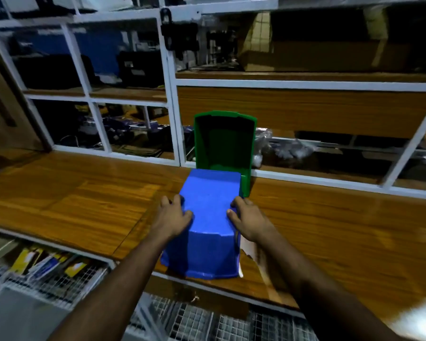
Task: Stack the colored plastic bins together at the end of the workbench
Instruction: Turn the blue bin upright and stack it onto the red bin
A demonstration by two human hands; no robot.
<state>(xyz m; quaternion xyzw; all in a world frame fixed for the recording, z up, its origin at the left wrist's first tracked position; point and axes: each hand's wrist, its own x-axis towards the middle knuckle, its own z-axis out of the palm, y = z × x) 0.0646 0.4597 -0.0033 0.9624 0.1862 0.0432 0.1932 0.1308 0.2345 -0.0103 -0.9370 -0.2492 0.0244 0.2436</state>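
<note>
Both hands, left hand (174, 215) and right hand (247, 217), clasp matte blue bin (207, 222), nosing into empty glossy green bin (223, 141).

One bin (208, 217) on the workbench (84, 200) (near edge), another bin (224, 141) behind.

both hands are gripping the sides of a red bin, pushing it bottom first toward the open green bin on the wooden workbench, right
Not quite: the bin is blue, not red. The head view shows the left hand and right hand gripping the sides of the blue bin, bottom first toward the open green bin on the wooden workbench.
</note>
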